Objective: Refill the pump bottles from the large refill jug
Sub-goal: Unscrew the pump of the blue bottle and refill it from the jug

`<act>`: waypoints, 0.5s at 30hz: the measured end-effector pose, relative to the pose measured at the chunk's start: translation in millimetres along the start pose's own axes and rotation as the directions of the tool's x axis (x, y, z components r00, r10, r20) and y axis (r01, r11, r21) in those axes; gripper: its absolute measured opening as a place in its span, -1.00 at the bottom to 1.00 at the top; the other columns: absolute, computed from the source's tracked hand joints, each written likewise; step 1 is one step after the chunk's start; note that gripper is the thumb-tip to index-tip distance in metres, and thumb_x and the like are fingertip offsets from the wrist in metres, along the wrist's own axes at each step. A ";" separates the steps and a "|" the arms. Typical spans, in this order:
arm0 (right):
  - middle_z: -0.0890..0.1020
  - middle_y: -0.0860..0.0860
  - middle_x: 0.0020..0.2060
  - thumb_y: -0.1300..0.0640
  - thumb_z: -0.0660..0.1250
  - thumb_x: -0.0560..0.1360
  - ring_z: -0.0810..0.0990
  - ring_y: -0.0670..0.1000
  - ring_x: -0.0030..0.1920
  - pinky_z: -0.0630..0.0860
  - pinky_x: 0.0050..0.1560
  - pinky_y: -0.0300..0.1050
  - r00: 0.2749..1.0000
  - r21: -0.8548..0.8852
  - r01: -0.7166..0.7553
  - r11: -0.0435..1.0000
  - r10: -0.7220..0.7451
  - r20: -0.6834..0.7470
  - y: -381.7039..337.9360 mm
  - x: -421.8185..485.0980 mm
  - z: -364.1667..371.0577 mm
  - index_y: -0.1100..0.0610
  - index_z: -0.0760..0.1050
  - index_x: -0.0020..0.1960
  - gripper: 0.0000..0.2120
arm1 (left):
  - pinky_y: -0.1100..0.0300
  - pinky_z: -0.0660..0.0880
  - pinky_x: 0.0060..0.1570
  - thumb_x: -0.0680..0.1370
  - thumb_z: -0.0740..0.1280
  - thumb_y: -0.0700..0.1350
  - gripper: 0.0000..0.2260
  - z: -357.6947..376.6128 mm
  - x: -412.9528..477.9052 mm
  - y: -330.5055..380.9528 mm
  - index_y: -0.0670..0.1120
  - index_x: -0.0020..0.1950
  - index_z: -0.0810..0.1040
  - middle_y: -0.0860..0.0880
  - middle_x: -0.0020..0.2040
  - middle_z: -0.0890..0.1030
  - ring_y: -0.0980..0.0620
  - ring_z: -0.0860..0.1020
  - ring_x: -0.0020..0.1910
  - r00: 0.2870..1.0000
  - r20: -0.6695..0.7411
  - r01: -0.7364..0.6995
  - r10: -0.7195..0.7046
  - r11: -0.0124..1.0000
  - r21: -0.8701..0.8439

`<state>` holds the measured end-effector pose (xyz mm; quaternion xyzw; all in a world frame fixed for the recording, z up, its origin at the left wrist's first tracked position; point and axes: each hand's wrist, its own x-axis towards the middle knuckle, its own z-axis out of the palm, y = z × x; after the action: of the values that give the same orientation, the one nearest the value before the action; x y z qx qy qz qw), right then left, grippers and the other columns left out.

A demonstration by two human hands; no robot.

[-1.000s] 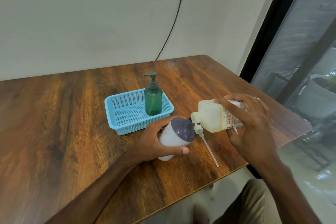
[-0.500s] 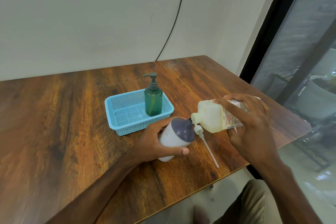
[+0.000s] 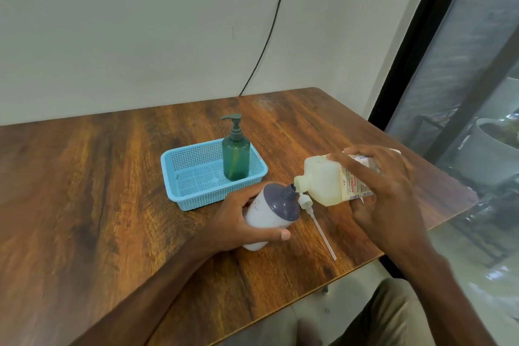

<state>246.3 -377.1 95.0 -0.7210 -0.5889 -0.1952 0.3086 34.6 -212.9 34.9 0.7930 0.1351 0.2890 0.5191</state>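
The refill jug point(image 3: 327, 181) is held tipped almost onto its side above the table point(image 3: 84, 191), at about three o'clock from the middle of the tabletop. It is gripped by the right hand point(image 3: 384, 185), whose fingers are curled over its labelled body. Its open neck is turned toward nine o'clock and set right against the neck of the white pump bottle point(image 3: 269, 213). This bottle is tilted toward two o'clock and is clasped round its body by the left hand point(image 3: 238, 222), with the thumb laid along the near side. The removed pump head point(image 3: 305, 201) is seen lying on the table just under the necks, its tube pointing toward five o'clock. At eleven o'clock from the white bottle, a green pump bottle point(image 3: 236, 157) stands upright in the right end of a blue basket point(image 3: 196, 202).
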 end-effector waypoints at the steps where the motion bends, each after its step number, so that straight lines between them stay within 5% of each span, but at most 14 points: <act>1: 0.54 0.09 0.32 0.36 0.62 0.24 0.41 0.22 0.39 0.18 0.40 0.13 1.000 0.001 0.001 1.000 -0.001 0.000 0.2 0.1 0.2 -0.01 0.53 0.39 -0.23 | 0.10 0.62 0.21 0.34 0.68 -0.09 -0.38 0.3 0.0 -0.2 0.13 0.35 0.57 0.08 0.24 0.69 0.00 0.64 0.26 1.000 0.000 -0.001 0.001 1.000 -0.004; 6: 0.54 0.07 0.32 0.30 0.61 0.27 0.40 0.18 0.39 0.09 0.38 -0.08 1.000 0.005 0.009 1.000 -0.009 0.002 0.1 0.5 -1.6 -0.03 0.53 0.39 -0.27 | 0.14 0.61 0.20 0.34 0.69 -0.10 -0.35 0.8 -0.2 -3.4 0.11 0.37 0.56 0.11 0.24 0.68 0.03 0.64 0.27 1.000 0.002 0.004 -0.004 1.000 0.007; 15: 0.54 0.07 0.30 0.13 0.42 0.33 0.41 0.17 0.37 0.11 0.38 -0.03 1.000 0.015 0.011 1.000 -0.011 -0.007 -1.9 1.8 -2.8 -0.04 0.53 0.38 -0.40 | 0.27 0.58 0.17 0.32 0.69 -0.08 -0.34 0.6 -0.1 -2.5 0.15 0.36 0.55 0.15 0.25 0.68 0.09 0.64 0.26 1.000 0.004 0.010 -0.010 1.000 0.018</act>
<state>245.2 -377.4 98.6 -0.7148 -0.5931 -0.1948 0.3151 35.1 -212.3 32.4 0.7975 0.1403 0.2836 0.5137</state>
